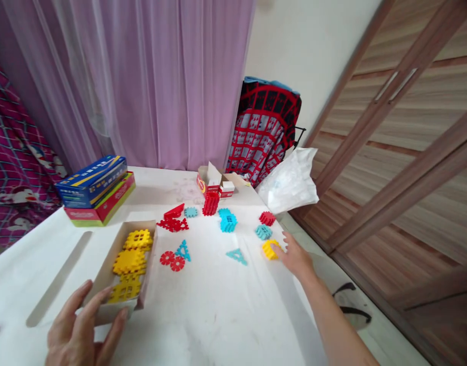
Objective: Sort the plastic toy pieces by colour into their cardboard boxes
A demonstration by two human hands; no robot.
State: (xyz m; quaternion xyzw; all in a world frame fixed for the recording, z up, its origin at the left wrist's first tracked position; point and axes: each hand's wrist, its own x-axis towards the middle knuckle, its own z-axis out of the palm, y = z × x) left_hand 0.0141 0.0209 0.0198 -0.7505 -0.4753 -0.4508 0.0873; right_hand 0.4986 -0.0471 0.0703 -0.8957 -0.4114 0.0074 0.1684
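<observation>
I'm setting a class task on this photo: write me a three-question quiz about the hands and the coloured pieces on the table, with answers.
1. Multiple choice: Which thing is the right hand touching?
A) a yellow plastic building piece
B) a teal triangle
C) a red gear

2. True or false: The blue box lies on top of the red box.

3. Short answer: Which hand is touching the cardboard tray that holds yellow pieces?

Key: 1. A; 2. True; 3. the left hand
</observation>
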